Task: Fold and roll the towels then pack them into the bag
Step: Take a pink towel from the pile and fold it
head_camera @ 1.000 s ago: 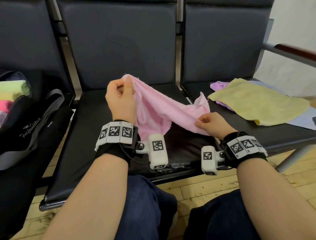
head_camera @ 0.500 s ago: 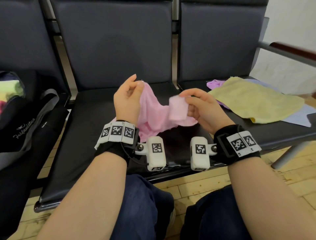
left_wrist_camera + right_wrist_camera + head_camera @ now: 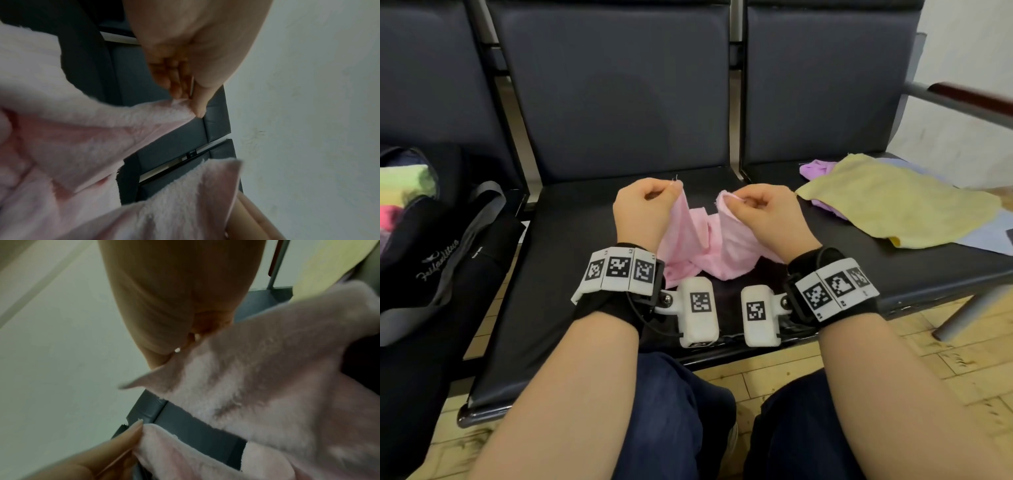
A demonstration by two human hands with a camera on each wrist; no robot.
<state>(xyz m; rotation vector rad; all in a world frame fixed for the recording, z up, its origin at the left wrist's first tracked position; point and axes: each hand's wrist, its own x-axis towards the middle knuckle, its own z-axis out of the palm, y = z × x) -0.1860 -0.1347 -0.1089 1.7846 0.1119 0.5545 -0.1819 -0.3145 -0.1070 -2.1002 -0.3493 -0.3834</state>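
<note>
Two pinches hold the fluffy pink towel [image 3: 702, 240]: left hand [image 3: 645, 212] and right hand [image 3: 763, 212] each nip a top corner between thumb and curled fingers, close together above the middle of the dark padded bench seat [image 3: 571, 260]; cloth sags crumpled onto the seat. Not yet folded. Judged early-to-mid task: rolled towels already sit in the black bag [image 3: 424, 246] at the seat's left edge; a flat yellow towel [image 3: 893, 205] and purple cloth [image 3: 816, 169] wait on the right seat.
</note>
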